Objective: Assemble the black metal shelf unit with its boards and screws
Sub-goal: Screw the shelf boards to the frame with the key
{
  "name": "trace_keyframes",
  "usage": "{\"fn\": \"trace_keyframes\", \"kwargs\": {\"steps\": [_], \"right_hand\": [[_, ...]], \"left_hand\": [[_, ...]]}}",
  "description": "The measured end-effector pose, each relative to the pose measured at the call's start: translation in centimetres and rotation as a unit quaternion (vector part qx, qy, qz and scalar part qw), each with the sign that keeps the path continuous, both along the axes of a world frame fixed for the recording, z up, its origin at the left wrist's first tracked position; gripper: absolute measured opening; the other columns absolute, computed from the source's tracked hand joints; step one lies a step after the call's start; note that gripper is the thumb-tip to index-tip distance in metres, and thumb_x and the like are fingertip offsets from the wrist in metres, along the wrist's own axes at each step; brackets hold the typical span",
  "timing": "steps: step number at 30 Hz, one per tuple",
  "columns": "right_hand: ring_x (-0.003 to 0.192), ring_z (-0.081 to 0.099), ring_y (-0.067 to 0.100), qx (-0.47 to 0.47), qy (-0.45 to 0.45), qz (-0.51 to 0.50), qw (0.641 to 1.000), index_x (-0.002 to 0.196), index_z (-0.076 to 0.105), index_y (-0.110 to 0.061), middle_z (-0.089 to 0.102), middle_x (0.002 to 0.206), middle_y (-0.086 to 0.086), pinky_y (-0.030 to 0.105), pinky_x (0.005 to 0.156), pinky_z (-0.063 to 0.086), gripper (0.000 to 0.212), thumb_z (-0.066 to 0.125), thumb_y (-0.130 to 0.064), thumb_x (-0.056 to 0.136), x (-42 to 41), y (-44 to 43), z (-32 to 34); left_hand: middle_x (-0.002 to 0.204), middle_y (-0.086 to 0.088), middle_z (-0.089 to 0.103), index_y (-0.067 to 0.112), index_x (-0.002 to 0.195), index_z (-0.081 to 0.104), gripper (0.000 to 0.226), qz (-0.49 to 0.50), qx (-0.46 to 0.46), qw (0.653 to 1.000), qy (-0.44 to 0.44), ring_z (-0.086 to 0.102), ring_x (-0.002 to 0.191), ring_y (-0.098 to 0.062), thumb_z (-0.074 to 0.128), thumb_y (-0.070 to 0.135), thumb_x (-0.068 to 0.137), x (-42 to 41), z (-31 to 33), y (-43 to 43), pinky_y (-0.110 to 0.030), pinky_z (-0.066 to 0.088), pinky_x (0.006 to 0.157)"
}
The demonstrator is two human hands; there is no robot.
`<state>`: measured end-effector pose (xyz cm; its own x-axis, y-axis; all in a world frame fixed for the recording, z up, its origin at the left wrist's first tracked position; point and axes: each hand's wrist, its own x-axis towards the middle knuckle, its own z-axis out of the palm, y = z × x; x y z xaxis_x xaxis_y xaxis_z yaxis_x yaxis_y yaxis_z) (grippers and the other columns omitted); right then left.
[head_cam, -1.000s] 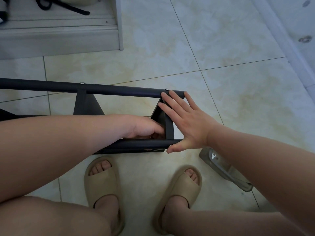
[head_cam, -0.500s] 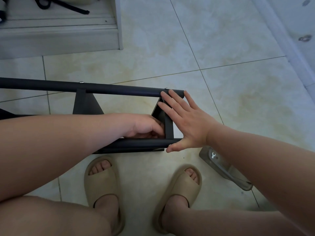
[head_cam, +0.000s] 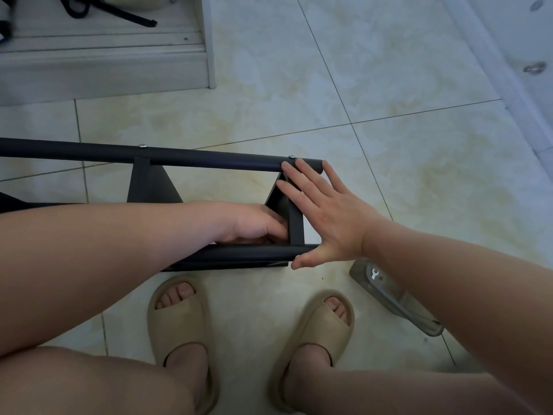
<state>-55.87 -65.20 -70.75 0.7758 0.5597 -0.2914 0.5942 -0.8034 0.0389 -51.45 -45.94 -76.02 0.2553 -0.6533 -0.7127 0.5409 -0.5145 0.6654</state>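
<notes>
The black metal shelf frame (head_cam: pixel 209 158) lies on its side on the tiled floor, two long tubes joined by short cross pieces. Two silver screw heads sit on the far tube, one near its right end (head_cam: pixel 291 157). My right hand (head_cam: pixel 323 214) lies flat with straight fingers against the frame's right end, fingertips on the far tube and thumb by the near tube (head_cam: pixel 248 253). My left hand (head_cam: pixel 257 224) reaches inside the frame beside the end cross piece (head_cam: pixel 296 226), its fingers curled; what they hold is hidden.
A clear plastic bag (head_cam: pixel 395 298) with a small silver wrench (head_cam: pixel 374 274) lies on the floor to the right of my feet. A grey-white cabinet base (head_cam: pixel 104 64) stands at the back left with black straps on it. A white wall edge runs along the right.
</notes>
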Motion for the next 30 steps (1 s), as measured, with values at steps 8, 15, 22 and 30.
{"fn": "trace_keyframes", "kwargs": {"steps": [8,15,22,30], "right_hand": [[0.157,-0.008,0.03,-0.002,0.002,-0.001,1.0,0.162,0.008,-0.009,-0.006,0.17,0.012,0.059,0.124,0.0,0.13,0.024,-0.099,0.07,0.0,0.04,0.0],[0.156,-0.01,0.03,-0.007,0.003,-0.003,1.0,0.162,0.007,-0.01,-0.006,0.17,0.012,0.058,0.124,0.0,0.13,0.024,-0.099,0.069,0.0,0.07,0.06],[0.156,-0.009,0.03,0.001,0.003,-0.003,1.0,0.162,0.008,-0.01,-0.005,0.17,0.012,0.058,0.124,0.0,0.13,0.024,-0.099,0.069,0.0,0.08,0.05],[0.156,-0.012,0.029,-0.006,0.008,-0.005,1.0,0.162,0.005,-0.011,-0.009,0.17,0.011,0.058,0.124,-0.001,0.13,0.023,-0.099,0.069,0.05,0.07,0.08]], "left_hand": [[0.063,-0.006,0.064,0.008,0.079,0.065,0.015,0.004,-0.008,1.0,0.013,0.063,0.054,-0.016,0.06,-0.001,0.089,0.24,0.07,0.04,-0.021,0.051,0.053],[0.07,-0.009,0.064,0.006,0.097,0.057,0.016,0.036,-0.034,0.997,0.052,0.065,0.06,-0.019,0.055,-0.008,0.09,0.23,0.11,0.01,-0.025,0.053,0.058],[0.096,-0.014,0.073,0.007,0.098,0.075,0.017,0.005,-0.006,1.0,0.018,0.07,0.083,-0.025,0.065,0.014,0.086,-0.17,0.32,0.04,-0.034,0.057,0.079],[0.068,-0.01,0.06,0.006,0.087,0.063,0.004,0.005,0.008,1.0,0.009,0.058,0.061,-0.022,0.063,0.003,0.088,0.1,0.14,-0.17,-0.026,0.048,0.06]]}}
